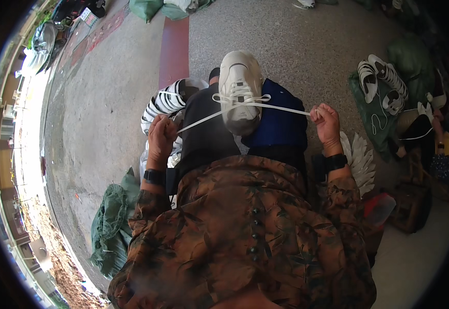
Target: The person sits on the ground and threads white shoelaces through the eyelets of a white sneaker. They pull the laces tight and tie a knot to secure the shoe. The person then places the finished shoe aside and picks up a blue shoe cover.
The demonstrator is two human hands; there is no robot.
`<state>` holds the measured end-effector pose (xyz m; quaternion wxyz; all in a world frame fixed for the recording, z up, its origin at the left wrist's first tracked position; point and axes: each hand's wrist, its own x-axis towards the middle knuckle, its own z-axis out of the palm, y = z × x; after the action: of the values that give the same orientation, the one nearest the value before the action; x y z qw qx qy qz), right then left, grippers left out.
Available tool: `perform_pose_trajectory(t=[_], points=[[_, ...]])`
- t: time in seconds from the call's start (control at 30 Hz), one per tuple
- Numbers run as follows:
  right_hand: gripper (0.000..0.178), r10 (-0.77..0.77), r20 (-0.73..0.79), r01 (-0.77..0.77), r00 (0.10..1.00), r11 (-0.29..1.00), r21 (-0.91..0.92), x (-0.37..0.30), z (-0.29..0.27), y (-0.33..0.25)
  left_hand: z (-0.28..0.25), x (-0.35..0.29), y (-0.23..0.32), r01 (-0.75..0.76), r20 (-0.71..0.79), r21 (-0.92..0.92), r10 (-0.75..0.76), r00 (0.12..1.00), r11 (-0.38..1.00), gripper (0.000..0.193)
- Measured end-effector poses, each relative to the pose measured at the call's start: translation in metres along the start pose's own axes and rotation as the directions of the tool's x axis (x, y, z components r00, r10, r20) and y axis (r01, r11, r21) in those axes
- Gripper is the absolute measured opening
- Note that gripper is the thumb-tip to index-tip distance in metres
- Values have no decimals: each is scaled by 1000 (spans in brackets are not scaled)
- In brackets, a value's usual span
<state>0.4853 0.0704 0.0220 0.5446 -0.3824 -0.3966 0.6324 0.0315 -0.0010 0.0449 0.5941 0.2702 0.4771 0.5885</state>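
Observation:
A cream-white sneaker (pixel 241 72) rests on my lap, its toe pointing away from me. White shoelace (pixel 286 108) crosses over its tongue, with a small loop standing out on each side. My left hand (pixel 161 135) is closed on one lace end and holds it taut, out to the left of the shoe. On the other side, my right hand (pixel 326 122) pinches the other end, pulled straight to the right. Both hands are apart from the shoe itself. Dark trousers cover my left knee, and a blue cloth (pixel 281 116) lies over the right one.
Black-and-white striped shoes (pixel 163 105) are by my left leg. A green sack (pixel 112 221) lies at lower left. To the right, several shoes (pixel 384 82) sit on green sacking near another person's arm (pixel 439 135). White laces (pixel 357 165) hang in a bundle beside my right forearm.

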Motion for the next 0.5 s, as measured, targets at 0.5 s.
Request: perform_pose_trajectory(t=[0.5], points=[[9, -169, 272, 307, 947, 235, -922, -15, -23, -13, -10, -13, -8, -345, 328, 938, 250, 911, 26, 4]])
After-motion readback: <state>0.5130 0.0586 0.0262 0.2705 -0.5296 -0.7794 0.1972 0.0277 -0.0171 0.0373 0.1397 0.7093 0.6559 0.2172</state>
